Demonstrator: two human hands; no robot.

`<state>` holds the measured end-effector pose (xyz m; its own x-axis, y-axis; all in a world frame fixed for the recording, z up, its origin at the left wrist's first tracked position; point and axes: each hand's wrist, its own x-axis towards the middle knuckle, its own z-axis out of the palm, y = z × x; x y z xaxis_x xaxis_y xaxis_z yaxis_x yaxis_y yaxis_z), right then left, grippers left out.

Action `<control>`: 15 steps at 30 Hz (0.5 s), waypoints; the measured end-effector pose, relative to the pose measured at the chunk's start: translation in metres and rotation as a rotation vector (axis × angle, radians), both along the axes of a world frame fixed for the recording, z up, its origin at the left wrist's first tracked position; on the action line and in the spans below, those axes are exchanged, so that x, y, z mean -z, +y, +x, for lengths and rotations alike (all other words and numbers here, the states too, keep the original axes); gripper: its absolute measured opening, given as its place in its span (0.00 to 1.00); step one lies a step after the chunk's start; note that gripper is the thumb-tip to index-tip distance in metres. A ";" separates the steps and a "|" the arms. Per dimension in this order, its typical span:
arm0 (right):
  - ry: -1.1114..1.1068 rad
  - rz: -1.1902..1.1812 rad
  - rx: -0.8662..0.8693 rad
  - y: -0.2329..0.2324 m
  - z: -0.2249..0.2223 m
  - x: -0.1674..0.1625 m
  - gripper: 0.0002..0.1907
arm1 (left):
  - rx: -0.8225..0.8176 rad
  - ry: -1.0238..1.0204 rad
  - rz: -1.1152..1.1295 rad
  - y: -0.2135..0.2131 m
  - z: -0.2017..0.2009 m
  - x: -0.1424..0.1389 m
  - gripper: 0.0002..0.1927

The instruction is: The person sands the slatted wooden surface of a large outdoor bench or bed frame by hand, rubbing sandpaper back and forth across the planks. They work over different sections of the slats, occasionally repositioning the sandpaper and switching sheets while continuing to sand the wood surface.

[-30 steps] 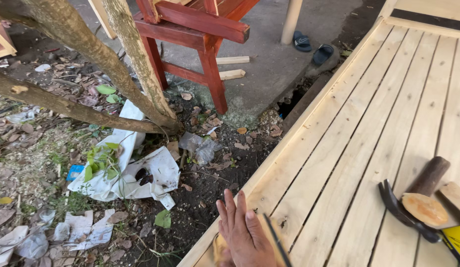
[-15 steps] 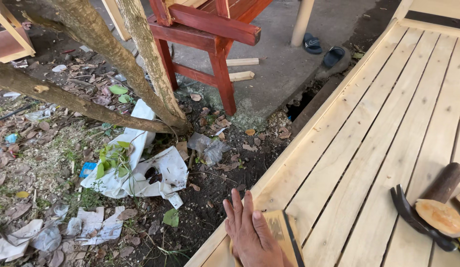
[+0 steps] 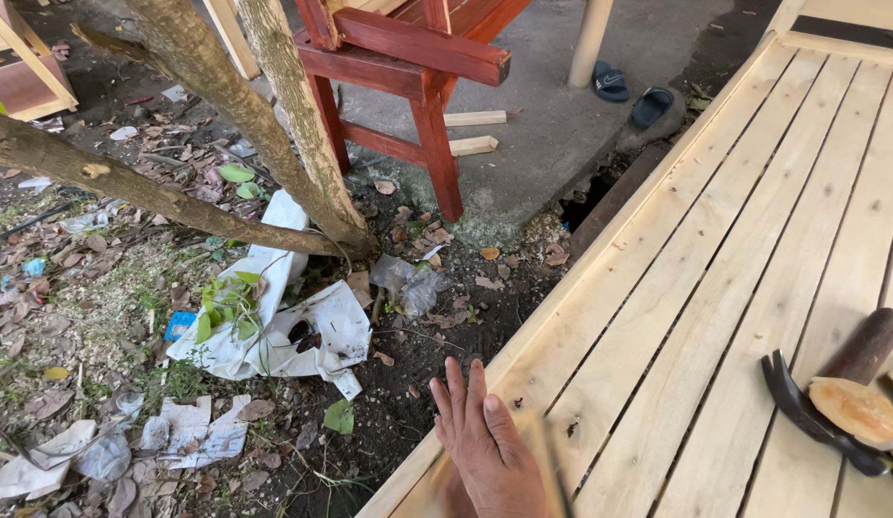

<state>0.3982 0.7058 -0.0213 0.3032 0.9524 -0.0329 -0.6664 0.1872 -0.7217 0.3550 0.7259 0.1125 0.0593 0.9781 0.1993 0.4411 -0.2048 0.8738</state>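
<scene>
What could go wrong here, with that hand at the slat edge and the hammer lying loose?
1. The hand rests flat at the edge of the slatted platform; unsanded wood could give splinters.
2. The claw hammer lies loose on the slats by a wood offcut; a knock could shift it toward the gaps or edge.
3. Torn plastic sheet and litter below could be a slip hazard.

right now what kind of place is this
Most likely an outdoor carpentry spot in a yard: a pale slatted wooden platform, a claw hammer lying on it, and bare, littered ground around tree trunks beside a red wooden frame.
</scene>
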 end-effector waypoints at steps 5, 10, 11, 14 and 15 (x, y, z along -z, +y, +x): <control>-1.196 -0.287 -0.021 -0.025 0.055 -0.023 0.32 | 0.006 0.008 -0.054 0.003 -0.006 0.002 0.30; -2.078 -0.833 0.186 -0.029 0.132 -0.068 0.32 | 0.028 0.024 -0.049 0.003 -0.003 0.001 0.31; -2.101 -0.715 0.266 -0.024 0.122 -0.064 0.31 | 0.029 0.021 -0.046 0.002 -0.001 0.001 0.31; -1.708 -0.488 0.164 -0.021 0.056 -0.031 0.32 | 0.034 0.019 -0.037 -0.001 0.003 0.002 0.31; -0.944 -0.240 0.080 -0.016 0.034 -0.018 0.32 | 0.041 0.030 -0.037 0.000 0.003 0.002 0.30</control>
